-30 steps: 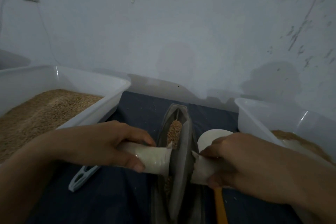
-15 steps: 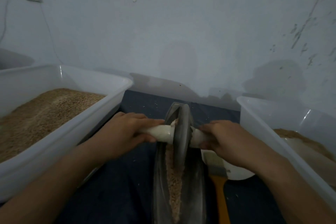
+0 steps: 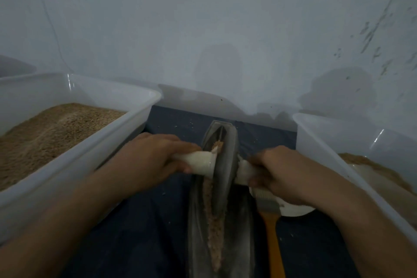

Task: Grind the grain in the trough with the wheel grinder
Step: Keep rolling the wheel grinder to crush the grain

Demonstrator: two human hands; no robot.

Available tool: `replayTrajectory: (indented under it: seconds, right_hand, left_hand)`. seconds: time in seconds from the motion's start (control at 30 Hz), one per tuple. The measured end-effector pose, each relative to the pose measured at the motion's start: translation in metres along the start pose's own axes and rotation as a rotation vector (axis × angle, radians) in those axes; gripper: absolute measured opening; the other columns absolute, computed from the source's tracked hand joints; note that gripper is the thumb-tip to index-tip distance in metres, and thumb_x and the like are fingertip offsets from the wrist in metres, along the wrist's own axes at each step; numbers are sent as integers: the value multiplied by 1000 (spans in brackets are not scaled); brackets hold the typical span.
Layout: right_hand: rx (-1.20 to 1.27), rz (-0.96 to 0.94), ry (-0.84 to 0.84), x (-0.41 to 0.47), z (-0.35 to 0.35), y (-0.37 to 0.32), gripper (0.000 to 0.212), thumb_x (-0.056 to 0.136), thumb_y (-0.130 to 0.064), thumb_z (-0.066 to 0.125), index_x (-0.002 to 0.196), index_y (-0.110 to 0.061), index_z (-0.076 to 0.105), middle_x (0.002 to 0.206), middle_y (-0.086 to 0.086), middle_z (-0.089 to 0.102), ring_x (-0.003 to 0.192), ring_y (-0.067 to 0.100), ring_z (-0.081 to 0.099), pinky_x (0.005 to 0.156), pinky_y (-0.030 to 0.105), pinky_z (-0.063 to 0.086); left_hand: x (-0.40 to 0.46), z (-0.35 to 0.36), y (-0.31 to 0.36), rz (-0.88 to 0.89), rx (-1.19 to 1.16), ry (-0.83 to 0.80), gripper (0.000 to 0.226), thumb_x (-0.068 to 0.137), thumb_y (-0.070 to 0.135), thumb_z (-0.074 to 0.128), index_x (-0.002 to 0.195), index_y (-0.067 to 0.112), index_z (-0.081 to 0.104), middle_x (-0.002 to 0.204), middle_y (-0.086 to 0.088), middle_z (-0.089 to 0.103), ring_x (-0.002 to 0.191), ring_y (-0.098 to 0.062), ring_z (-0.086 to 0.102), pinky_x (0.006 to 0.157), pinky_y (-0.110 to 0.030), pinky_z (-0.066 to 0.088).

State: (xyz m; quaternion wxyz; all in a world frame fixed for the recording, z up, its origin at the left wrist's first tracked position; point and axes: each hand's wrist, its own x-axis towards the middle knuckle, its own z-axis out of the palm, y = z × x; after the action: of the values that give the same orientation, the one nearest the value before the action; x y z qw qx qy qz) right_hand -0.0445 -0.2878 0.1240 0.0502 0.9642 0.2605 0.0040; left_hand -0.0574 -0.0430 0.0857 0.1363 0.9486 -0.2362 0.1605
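Note:
A narrow grey boat-shaped trough (image 3: 242, 228) lies lengthwise on the dark blue cloth, with a strip of brown grain (image 3: 214, 230) along its groove. The grey wheel grinder (image 3: 225, 165) stands upright in the far half of the trough, on a white axle handle. My left hand (image 3: 153, 160) grips the left handle end (image 3: 200, 162). My right hand (image 3: 277, 171) grips the right handle end (image 3: 244, 170). A little grain shows beyond the wheel near the trough's far tip.
A large white tub (image 3: 94, 149) full of grain stands on the left. Another white tub (image 3: 338, 158) stands on the right. A brush with an orange handle (image 3: 272, 237) and a white bowl (image 3: 297, 211) lie just right of the trough. The wall is close behind.
Both hands pushed the wheel from the near part of the trough to the far end, then drew it slightly back towards me. The ground grain strip now lies uncovered.

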Motion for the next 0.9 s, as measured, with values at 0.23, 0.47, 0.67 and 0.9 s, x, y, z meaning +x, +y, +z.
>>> replayTrajectory:
  seconds: [0.23,0.47,0.67,0.9]
  right_hand:
    - [15,2,154,14,13,8,37,94,-28,52,131,-24,48,123,0,54,113,14,47,88,23,36]
    - [-42,-112,-118,-32,-23,-9,39,77,-58,61,99,-27,63,86,-5,64,77,5,59,66,19,45]
    - [-34,-40,-84,-21,-13,-5,37,83,-50,59,108,-23,62,97,-2,65,86,13,61,70,25,49]
    - [100,27,168,13,12,8,39,95,-20,52,133,-27,47,123,1,56,112,17,50,90,28,40]
  left_hand:
    - [8,18,-7,21,82,175,49,86,40,61,133,38,47,116,12,61,105,-10,56,83,-23,34]
    - [-8,-25,-6,97,-537,-358,44,73,49,64,115,59,54,109,33,62,100,9,58,83,-8,44]
    - [-4,-19,-1,52,-377,-231,42,73,54,61,111,68,48,104,37,61,96,13,57,82,-11,45]
    - [5,19,0,-41,21,227,45,85,37,62,129,34,53,110,5,66,101,-18,60,87,-37,44]
